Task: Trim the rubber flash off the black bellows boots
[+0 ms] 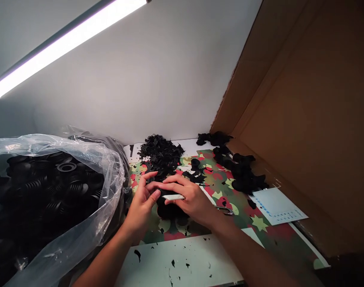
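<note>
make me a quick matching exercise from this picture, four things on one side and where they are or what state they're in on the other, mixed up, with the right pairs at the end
Things:
1. plastic bag
2. light tube
3. white pointed tool
4. card with blue print

Places and states:
A. held in the right hand
B. lying flat near the brown cardboard wall
C. open at the left, with black ribbed parts inside
D. glowing at the top

Right pairs: 1-C, 2-D, 3-A, 4-B
</note>
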Demonstrator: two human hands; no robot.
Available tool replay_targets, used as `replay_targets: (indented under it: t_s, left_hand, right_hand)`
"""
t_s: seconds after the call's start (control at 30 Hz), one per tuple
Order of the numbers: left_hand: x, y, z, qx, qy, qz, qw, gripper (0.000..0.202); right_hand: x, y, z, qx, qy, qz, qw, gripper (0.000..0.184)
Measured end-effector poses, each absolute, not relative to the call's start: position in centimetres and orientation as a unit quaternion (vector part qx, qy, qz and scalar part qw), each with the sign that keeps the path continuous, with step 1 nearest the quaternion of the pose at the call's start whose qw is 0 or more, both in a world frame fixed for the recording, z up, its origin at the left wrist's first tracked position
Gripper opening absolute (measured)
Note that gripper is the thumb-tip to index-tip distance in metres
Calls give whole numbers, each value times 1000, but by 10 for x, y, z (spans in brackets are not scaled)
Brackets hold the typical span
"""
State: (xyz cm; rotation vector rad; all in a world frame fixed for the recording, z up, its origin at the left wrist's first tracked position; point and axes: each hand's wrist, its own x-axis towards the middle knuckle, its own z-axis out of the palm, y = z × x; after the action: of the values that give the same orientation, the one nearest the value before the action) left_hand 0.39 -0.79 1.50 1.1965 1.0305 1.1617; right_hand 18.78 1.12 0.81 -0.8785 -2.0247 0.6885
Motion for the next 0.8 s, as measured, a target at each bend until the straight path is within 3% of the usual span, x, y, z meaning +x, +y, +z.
replay_targets:
  t_s: [0.17,0.27,0.37,0.47,0.63,0.8]
  left_hand:
    - [7,-6,9,531,448,447,564,53]
    - [10,1,14,634,474,402,460,60]
    - [16,9,28,722,513,324,332,42]
    - [21,16,43,757,543,233,278,39]
    - [24,19,54,768,544,210,266,32]
    - [21,12,59,747,521,245,332,21]
  right_hand:
    - [190,12,8,-403,-809,232,359,19]
    - [190,13,9,-418,-799,239,361,19]
    - [192,14,12,-442,-769,271,373,20]
    - [194,17,16,-458,-735,317,387,21]
    - [199,22,21,-473,-730,329,367,23]
    - [203,19,27,-464,-826,188,257,20]
